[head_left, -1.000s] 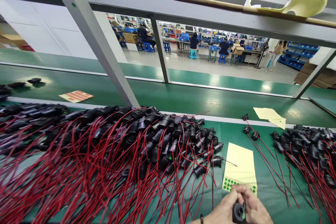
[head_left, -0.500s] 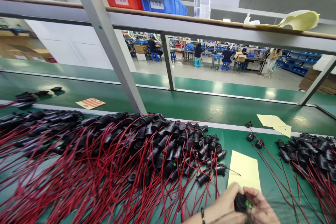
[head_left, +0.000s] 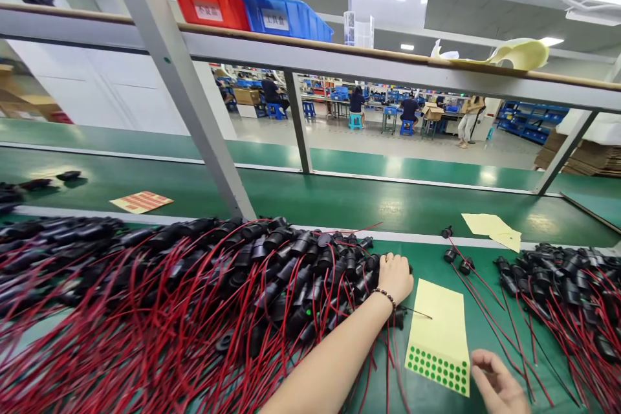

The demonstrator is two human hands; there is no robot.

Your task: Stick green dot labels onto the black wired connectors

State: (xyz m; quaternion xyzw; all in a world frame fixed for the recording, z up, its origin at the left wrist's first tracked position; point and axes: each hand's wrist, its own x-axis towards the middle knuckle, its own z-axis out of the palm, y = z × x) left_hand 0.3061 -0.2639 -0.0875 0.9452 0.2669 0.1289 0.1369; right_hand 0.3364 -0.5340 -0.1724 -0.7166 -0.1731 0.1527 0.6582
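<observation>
Sheet: long axis twelve-to-six, dots at six. Your left hand: eleven o'clock, at parts; grip, cannot tell. Your right hand: four o'clock, half-curled, nothing seen held.

On the shelf before me a red bin and a blue bin are sitting side by side, and a curled yellow sheet is lying farther right; across the floor I am seeing a seated person on a teal stool, while stacked cardboard is resting off to the right

L hand at blk parts pile, R hand nr grn-dot yel sheet.
</observation>
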